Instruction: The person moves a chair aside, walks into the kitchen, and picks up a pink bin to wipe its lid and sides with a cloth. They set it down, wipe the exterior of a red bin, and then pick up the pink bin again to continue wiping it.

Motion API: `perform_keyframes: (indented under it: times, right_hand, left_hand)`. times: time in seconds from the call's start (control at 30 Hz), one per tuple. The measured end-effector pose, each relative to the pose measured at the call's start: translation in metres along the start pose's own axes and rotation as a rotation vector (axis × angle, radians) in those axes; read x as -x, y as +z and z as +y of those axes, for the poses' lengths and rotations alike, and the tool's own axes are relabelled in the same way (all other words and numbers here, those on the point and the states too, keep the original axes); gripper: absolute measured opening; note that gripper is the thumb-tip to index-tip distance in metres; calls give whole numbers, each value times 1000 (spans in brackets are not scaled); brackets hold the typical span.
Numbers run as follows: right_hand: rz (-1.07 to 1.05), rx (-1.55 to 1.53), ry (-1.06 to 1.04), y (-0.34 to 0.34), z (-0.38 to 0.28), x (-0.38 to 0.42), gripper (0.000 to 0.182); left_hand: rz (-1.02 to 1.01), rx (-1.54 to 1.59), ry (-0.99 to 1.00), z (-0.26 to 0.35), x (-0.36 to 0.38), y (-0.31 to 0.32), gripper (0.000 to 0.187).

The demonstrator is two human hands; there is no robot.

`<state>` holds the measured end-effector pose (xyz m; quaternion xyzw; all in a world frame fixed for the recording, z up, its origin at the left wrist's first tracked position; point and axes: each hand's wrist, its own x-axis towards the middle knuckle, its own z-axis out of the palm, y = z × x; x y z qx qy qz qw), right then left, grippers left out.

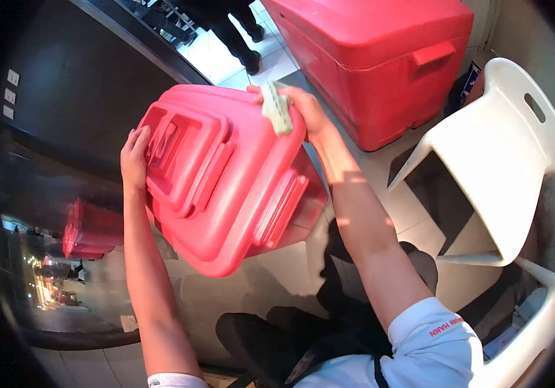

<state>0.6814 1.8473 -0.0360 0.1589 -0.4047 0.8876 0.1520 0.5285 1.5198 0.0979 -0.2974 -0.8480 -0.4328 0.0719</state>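
A pink-lidded container (245, 174) is tilted in front of me, its lid facing up and toward me. My left hand (136, 152) grips the lid's left side near the recessed handle area, with its fingers curled over the edge. At the lid's upper right corner, my right hand (300, 107) holds the rim. A pale green cloth (277, 108) lies bunched under the fingers of that hand, against the lid. The container's translucent body shows below the lid on the right.
A large red cooler box (381, 71) stands at the upper right. White chairs (494, 145) are on the right. Another person's legs (232, 39) show at the top on the tiled floor. A dark glossy panel (57, 97) runs along the left.
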Motion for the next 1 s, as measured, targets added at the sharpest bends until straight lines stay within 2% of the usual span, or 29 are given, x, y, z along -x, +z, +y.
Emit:
perform_keyframes:
  times: [0.03, 0.13, 0.17, 0.2, 0.27, 0.3, 0.37, 0.43, 0.47, 0.5, 0.53, 0.6, 0.67, 0.7, 0.73, 0.77, 0.8, 0.87, 0.9, 0.93, 1.0]
  right_hand:
    - [20, 57, 10, 11, 1, 16, 51]
    - [116, 20, -89, 75, 16, 93, 40]
    - [89, 288, -249, 94, 30, 117, 40]
    - [61, 554, -403, 111, 44, 136, 41]
    - [8, 642, -330, 154, 45, 159, 39]
    - [36, 663, -330, 162, 47, 150, 37]
    - [81, 718, -329, 176, 52, 122, 32]
    - [146, 928, -309, 151, 66, 68, 34]
    - [248, 1090, -294, 133, 59, 32, 33]
    - [359, 1040, -234, 109, 60, -11, 33]
    - [490, 1159, -252, 87, 62, -53, 33]
    - [436, 1122, -210, 61, 34, -107, 33]
    - [351, 1073, -236, 66, 45, -103, 31]
    - [312, 1052, -244, 69, 50, -91, 31]
    - [244, 819, -83, 85, 43, -47, 36]
    - [387, 873, -535, 89, 84, -12, 35]
    - [394, 549, -400, 110, 91, 36, 33]
    - [397, 688, -332, 133, 139, 131, 32]
    - [365, 644, -462, 135, 160, 159, 33]
    - [442, 567, -393, 131, 184, 172, 32]
    - [395, 562, -334, 116, 198, 179, 33]
  left_hand:
    - [-77, 12, -27, -6, -4, -8, 42]
    - [-185, 145, 88, -13, -1, -20, 47]
    - [-302, 3, 127, -11, -6, -27, 59]
    - [-321, -50, 116, -6, -7, -29, 62]
    - [-353, -153, 90, -1, -6, -29, 70]
    - [-391, -159, 56, -7, -9, -33, 76]
    - [-437, -160, 14, -9, -9, -35, 76]
    - [-453, -197, -1, -6, -11, -35, 77]
    - [-457, -159, -19, -4, -9, -34, 78]
    - [-463, -118, -38, 0, -7, -31, 78]
    - [-472, -77, -52, 4, -6, -29, 79]
    - [-462, -92, -33, 8, -5, -27, 81]
    - [-470, -80, -15, 7, -6, -27, 82]
    - [-480, -56, -27, 6, -6, -27, 83]
    - [-493, -31, -37, 6, -7, -29, 83]
    - [-506, -7, -49, 6, -8, -27, 83]
    - [-489, 34, -73, 8, -6, -24, 84]
    - [-470, 27, -74, 8, -6, -22, 83]
    - [-480, 53, -68, 6, -8, -22, 83]
    - [-487, 81, -65, 3, -9, -22, 82]
    - [-490, 106, -46, -4, -13, -23, 82]
